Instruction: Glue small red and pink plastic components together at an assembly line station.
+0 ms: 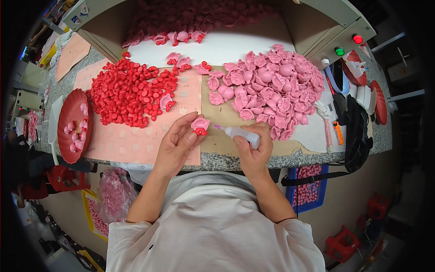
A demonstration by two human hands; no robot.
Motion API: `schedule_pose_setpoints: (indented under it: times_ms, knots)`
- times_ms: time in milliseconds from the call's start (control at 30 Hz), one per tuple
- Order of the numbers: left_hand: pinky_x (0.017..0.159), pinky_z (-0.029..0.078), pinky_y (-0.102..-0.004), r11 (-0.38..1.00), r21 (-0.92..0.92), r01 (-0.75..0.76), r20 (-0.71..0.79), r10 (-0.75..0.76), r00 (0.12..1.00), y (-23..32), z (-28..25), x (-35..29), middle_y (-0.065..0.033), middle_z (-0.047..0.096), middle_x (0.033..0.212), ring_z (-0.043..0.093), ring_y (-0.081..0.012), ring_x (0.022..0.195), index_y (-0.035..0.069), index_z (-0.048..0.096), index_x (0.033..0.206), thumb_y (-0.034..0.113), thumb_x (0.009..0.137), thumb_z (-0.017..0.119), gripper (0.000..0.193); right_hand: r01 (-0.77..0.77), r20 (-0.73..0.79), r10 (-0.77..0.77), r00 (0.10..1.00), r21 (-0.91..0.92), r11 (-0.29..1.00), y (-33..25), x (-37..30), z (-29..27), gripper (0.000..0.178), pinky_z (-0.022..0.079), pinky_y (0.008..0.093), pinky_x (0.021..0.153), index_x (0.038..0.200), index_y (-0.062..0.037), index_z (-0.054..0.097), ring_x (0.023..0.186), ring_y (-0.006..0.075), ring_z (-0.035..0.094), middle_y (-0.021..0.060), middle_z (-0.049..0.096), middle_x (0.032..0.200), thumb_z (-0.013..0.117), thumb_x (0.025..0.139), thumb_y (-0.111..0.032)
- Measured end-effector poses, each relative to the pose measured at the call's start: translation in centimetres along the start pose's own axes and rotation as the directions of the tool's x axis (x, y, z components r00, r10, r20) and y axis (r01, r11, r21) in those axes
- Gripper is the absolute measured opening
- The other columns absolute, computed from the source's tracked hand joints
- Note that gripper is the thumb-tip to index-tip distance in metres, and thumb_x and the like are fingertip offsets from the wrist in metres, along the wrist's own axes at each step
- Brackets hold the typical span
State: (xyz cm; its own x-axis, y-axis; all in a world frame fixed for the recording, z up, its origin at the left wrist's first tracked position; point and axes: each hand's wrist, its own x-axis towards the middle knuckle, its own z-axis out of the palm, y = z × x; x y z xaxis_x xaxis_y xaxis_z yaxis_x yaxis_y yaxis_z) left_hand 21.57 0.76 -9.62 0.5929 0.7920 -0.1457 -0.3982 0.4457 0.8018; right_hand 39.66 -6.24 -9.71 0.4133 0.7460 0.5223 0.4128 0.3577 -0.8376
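Between the thumb and fingers of my left hand [177, 143] is a hollow pink plastic shell [200, 123] with a small red plastic piece at its lower edge. My right hand [254, 147] grips a small translucent glue bottle [243, 135], its purple tip pointing left at the pink shell, a short gap apart. Beyond my left hand lies a heap of small red plastic pieces [129, 93]. A large heap of pink plastic shells [276, 86] lies beyond my right hand. Joined pink-and-red pieces [166, 102] rest by the red heap.
A grey box-like machine [337, 29] with red and green lights stands at the back, many pink shells inside. At left is a red plate [68, 113] with pink parts. An orange-handled tool [338, 132] and a black bag [358, 133] lie at right. The granite table edge [217, 163] is close.
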Motion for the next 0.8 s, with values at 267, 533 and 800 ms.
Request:
schedule_pose_setpoints:
  times_ms: [267,533,800]
  knots:
    - [0.101,0.040,-0.0332,1.000,-0.004,-0.008,-0.005,0.008,1.000,0.08,-0.02,-0.09,-0.0090,0.043,0.133,0.045,-0.0171,0.120,0.004,0.035,0.134,0.005,0.092,0.050,0.045,0.021,0.028,-0.020,0.999,-0.008,1.000,0.20,-0.16,0.07,0.023,0.039,0.0269,0.063,0.090,-0.0011,0.050,0.070,0.0159,0.047,0.0100,0.052,0.081,0.067,0.078,-0.012]
    - [0.102,0.039,-0.0347,1.000,0.011,-0.029,0.002,0.029,1.000,-0.03,-0.06,-0.05,-0.0092,0.043,0.132,0.045,-0.0181,0.121,0.004,0.036,0.134,0.005,0.092,0.050,0.044,0.064,0.043,-0.064,0.997,-0.006,0.998,0.73,-0.39,0.19,0.024,0.039,0.0265,0.062,0.090,-0.0012,0.051,0.070,0.0162,0.048,0.0106,0.054,0.080,0.068,0.078,-0.012]
    - [0.103,0.038,-0.0348,1.000,0.010,-0.028,-0.014,0.028,1.000,0.04,0.00,-0.13,-0.0090,0.043,0.132,0.044,-0.0181,0.121,0.004,0.037,0.133,0.005,0.092,0.050,0.043,0.083,0.071,-0.082,0.994,-0.009,0.997,0.38,-0.28,0.20,0.023,0.039,0.0260,0.062,0.089,-0.0021,0.052,0.068,0.0160,0.047,0.0097,0.055,0.078,0.068,0.078,-0.013]
